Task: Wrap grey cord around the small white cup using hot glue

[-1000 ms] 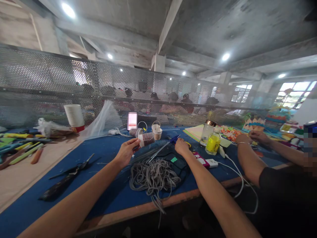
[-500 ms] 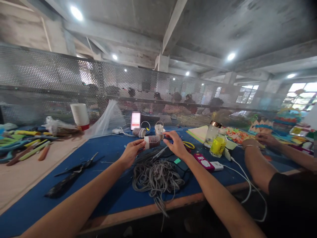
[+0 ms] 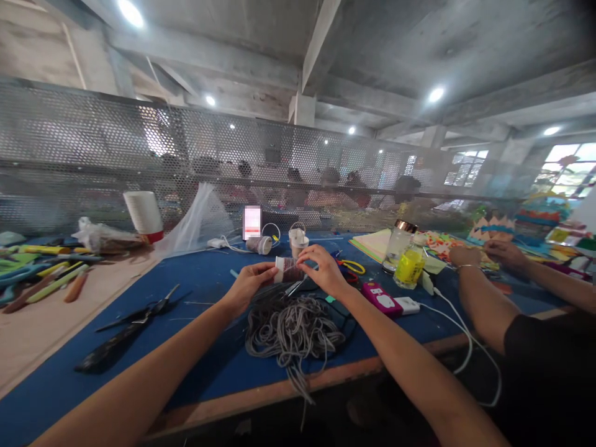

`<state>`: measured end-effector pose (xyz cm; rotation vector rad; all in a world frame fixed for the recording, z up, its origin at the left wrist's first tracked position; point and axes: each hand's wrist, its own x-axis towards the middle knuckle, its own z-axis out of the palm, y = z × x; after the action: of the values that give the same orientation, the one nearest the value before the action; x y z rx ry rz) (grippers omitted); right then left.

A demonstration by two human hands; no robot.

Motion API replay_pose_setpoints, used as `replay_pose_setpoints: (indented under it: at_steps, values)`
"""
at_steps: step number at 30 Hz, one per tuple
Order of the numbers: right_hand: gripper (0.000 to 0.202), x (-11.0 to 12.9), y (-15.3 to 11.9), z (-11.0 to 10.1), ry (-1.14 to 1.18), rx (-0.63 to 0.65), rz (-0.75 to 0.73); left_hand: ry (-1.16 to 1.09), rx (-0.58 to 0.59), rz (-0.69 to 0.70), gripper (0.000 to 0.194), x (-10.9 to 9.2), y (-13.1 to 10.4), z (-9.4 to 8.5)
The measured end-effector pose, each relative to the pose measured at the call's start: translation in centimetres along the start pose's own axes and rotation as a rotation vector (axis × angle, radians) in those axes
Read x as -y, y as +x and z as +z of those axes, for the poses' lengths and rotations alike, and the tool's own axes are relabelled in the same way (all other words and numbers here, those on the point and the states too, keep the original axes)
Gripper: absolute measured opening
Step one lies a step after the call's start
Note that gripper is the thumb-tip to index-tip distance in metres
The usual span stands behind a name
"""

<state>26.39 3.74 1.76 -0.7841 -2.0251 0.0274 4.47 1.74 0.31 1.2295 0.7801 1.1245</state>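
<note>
A small paper cup with a white rim and grey-brown cord wound round it lies sideways in the air between my hands. My left hand grips it at the rim end, fingers closed. At its other end my right hand has thumb and fingers drawn together on the cup; a thin strand between them cannot be made out. Below is a loose heap of grey cord. Behind stand a white cup with a handle and, on its side, a similar cord-wrapped cup.
Black-handled scissors lie at left, near stacked paper cups and several tools. A yellow-labelled jar, glass bottle, pink power bank and white cable are at right. A co-worker's arms reach in there.
My right hand has moved left and closed onto the cup's end; before, its fingers were apart beside it. The cup still rests in my left hand. The view has shifted slightly.
</note>
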Motion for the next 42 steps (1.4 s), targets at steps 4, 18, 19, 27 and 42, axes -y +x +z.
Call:
replay_pose_setpoints:
  at_steps: [4, 18, 19, 27, 42]
  values:
    - [0.015, 0.5, 0.2, -0.3, 0.073, 0.014, 0.057, 0.066, -0.016, 0.010, 0.045, 0.1, -0.2, 0.4]
    - [0.019, 2.0, 0.2, -0.1, 0.096, 0.013, 0.103, 0.248, 0.060, 0.086, 0.031, -0.2, -0.7, 1.3]
    - [0.019, 1.9, 0.2, -0.1, 0.086, 0.012, 0.108, 0.265, 0.068, 0.099, 0.030, -0.2, -0.7, 1.3]
    - [0.020, 0.5, 0.0, 0.3, 0.114, -0.006, 0.198, 0.333, 0.133, 0.160, 0.027, -0.4, -0.8, 1.4]
    - [0.022, 0.2, 0.0, -0.1, 0.125, -0.057, 0.238, 0.288, 0.128, 0.107, 0.032, -0.1, -0.5, 0.7]
